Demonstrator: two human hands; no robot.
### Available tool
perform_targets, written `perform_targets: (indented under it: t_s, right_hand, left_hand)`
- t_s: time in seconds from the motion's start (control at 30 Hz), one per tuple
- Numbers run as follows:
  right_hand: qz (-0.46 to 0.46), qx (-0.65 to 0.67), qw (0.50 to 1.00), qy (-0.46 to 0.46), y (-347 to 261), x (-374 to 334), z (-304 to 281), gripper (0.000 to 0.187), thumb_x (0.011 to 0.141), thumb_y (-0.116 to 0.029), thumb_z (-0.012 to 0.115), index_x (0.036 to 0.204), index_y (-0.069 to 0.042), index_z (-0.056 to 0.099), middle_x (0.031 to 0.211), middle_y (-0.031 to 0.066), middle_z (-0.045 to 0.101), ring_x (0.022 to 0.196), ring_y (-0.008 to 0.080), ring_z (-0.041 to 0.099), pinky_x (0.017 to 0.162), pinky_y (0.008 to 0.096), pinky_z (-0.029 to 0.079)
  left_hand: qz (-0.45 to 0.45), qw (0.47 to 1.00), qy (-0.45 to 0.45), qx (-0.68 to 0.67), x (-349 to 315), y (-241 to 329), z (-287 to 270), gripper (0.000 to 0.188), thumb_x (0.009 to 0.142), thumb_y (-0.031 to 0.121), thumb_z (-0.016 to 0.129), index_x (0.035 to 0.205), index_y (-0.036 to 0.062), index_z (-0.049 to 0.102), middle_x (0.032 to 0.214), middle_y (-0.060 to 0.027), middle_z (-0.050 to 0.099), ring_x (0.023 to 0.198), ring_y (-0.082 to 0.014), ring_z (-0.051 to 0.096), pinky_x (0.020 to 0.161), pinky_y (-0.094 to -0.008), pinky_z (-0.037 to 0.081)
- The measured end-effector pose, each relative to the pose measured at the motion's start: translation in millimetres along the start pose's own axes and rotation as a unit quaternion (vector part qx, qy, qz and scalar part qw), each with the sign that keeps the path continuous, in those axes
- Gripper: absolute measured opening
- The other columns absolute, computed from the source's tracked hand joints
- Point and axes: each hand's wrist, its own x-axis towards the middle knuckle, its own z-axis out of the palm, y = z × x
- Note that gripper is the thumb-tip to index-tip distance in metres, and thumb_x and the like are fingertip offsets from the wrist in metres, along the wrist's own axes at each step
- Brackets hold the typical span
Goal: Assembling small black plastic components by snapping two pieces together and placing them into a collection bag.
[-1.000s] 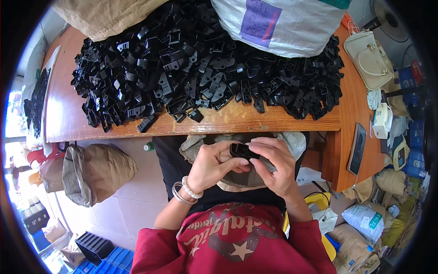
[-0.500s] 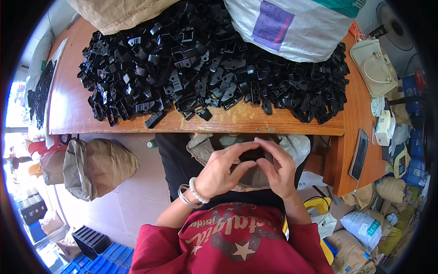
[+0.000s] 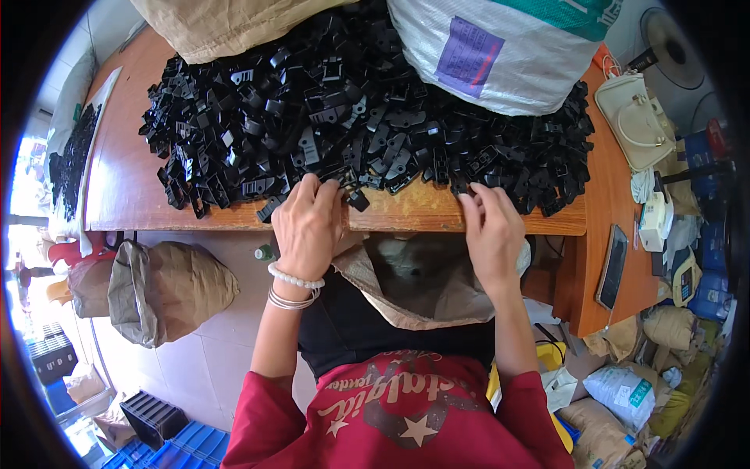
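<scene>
Head view: black parts (image 3: 312,117) lie heaped near the front edge of the bench (image 3: 117,187); left hand (image 3: 305,225), curled, and right hand (image 3: 494,237), loosely bent, are at their near side; whether gripping, cannot tell.

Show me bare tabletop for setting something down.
Bare tabletop lies between white sheet and black parts, between phone and handbag, and along the front edge between left hand and right hand. The parts crowd the middle.
</scene>
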Motion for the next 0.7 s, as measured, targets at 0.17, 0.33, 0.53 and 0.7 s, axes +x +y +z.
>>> perform_targets:
  t_s: [0.17, 0.33, 0.53, 0.7]
  right_hand:
    - [0.009, -0.072, 0.997, -0.008, -5.2, -2.1, 7.4, 0.019, 0.084, -0.017, 0.068, 0.085, 0.000, 0.060, 0.077, 0.0111, 0.057, 0.070, 0.0293, 0.061, 0.057, 0.0387, 0.046]
    - [-0.006, 0.047, 0.997, -0.058, -5.7, -14.2, 5.2, 0.010, 0.087, -0.010, 0.064, 0.089, -0.003, 0.058, 0.083, 0.0105, 0.058, 0.068, 0.0291, 0.062, 0.057, 0.0390, 0.046]
    - [-0.081, 0.051, 0.994, -0.058, -2.5, -3.7, 4.5, 0.029, 0.077, 0.007, 0.060, 0.104, -0.006, 0.064, 0.101, 0.0104, 0.053, 0.080, 0.0260, 0.062, 0.063, 0.0371, 0.049]
    - [-0.069, 0.055, 0.995, -0.046, -3.2, -9.8, 7.9, 0.025, 0.081, -0.003, 0.064, 0.105, -0.002, 0.061, 0.100, 0.0113, 0.054, 0.084, 0.0267, 0.061, 0.067, 0.0370, 0.049]
  left_hand:
    - [0.001, 0.997, 0.049, -0.054, -9.5, 18.3, -9.3, 0.016, 0.073, 0.004, 0.074, 0.088, 0.0044, 0.067, 0.081, -0.0086, 0.051, 0.067, -0.0242, 0.054, 0.057, -0.0332, 0.044]
    - [0.024, 0.966, -0.065, -0.250, -36.6, 38.0, 10.1, 0.016, 0.074, -0.001, 0.070, 0.087, -0.0013, 0.061, 0.103, -0.0156, 0.058, 0.088, -0.0303, 0.060, 0.072, -0.0360, 0.049]
    - [-0.022, 0.949, -0.062, -0.309, -39.8, 47.6, 15.0, 0.022, 0.078, 0.002, 0.068, 0.098, 0.0006, 0.059, 0.087, -0.0128, 0.060, 0.070, -0.0294, 0.059, 0.061, -0.0338, 0.048]
    - [-0.102, 0.933, -0.079, -0.335, -40.3, 46.5, 14.5, 0.034, 0.074, 0.001, 0.072, 0.107, 0.0006, 0.060, 0.090, -0.0099, 0.060, 0.059, -0.0189, 0.054, 0.055, -0.0272, 0.045]
